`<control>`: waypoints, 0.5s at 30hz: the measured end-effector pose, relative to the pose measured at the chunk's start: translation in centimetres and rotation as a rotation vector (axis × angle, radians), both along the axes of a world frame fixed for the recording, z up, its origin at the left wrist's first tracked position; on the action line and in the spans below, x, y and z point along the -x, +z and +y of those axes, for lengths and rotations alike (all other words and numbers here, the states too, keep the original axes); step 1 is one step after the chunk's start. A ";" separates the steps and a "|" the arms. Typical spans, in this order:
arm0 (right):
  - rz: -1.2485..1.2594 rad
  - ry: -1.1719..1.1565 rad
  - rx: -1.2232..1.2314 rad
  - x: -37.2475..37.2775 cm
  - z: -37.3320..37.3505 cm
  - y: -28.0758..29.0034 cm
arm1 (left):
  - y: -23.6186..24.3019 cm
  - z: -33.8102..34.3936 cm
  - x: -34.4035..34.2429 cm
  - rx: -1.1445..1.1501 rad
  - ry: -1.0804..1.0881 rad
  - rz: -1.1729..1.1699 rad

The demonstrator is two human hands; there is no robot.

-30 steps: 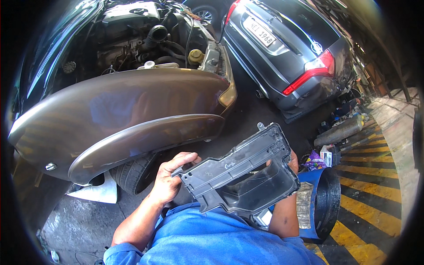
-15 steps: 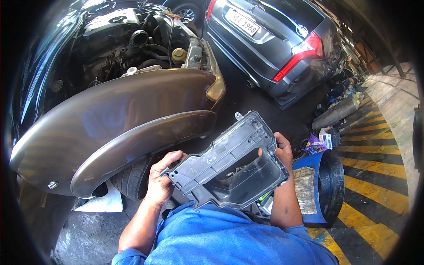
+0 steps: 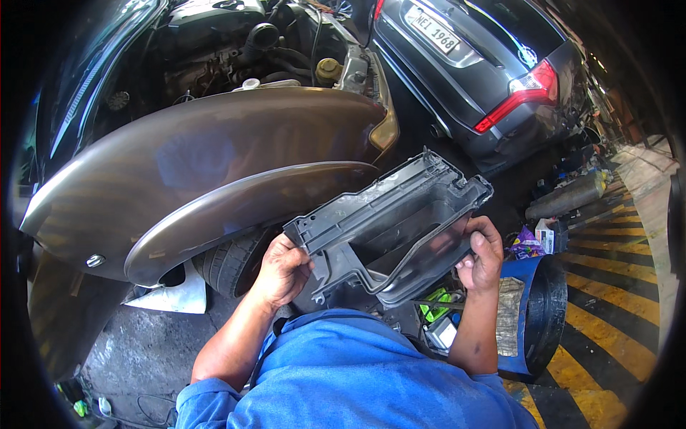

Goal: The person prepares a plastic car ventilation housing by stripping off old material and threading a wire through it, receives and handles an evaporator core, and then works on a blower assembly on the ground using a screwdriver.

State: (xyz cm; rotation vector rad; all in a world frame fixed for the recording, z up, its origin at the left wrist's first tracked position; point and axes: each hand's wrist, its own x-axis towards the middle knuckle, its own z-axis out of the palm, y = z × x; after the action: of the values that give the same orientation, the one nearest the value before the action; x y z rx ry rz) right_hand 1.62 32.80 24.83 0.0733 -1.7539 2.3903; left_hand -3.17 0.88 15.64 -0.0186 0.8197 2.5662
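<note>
A black plastic housing (image 3: 364,204) with a ribbed flat strip and a deep open hollow is held tilted in front of my chest. My left hand (image 3: 286,270) pinches its left corner, thumb on top and the other fingers curled beneath. Around the right end, my right hand (image 3: 482,256) grips the outer wall, with some fingertips hidden behind it. Just beyond the housing is the brown front fender (image 3: 236,136) of a car, its engine bay (image 3: 214,68) uncovered, showing an open-ended black hose (image 3: 263,37).
A grey car (image 3: 493,93) stands ahead to the right. Below the fender is a tyre (image 3: 232,268). By my right forearm lie a blue cut drum (image 3: 525,314), a purple packet (image 3: 527,244) and a metal cylinder (image 3: 569,198). Yellow and black stripes (image 3: 607,289) mark the floor.
The housing has been tipped, so its hollow now shows more and its flat face less. My right hand has shifted its grip along the end. My view has turned slightly left.
</note>
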 end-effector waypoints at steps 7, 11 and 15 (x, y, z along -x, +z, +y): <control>-0.016 -0.038 -0.040 -0.2 -1.0 1.4 | -0.3 -0.3 0.0 -0.028 -0.051 0.009; -0.100 -0.071 -0.034 -0.2 -2.6 2.8 | -1.5 -0.7 1.4 0.486 0.096 0.233; -0.239 -0.150 -0.155 1.2 -4.5 2.8 | 1.6 -2.2 2.4 0.468 0.299 0.272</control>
State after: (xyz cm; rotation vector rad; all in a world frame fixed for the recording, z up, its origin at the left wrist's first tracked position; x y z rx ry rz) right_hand 0.44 28.31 27.63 -0.3256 -1.9680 2.2299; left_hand -5.55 -1.37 17.26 0.0711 1.6152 2.6146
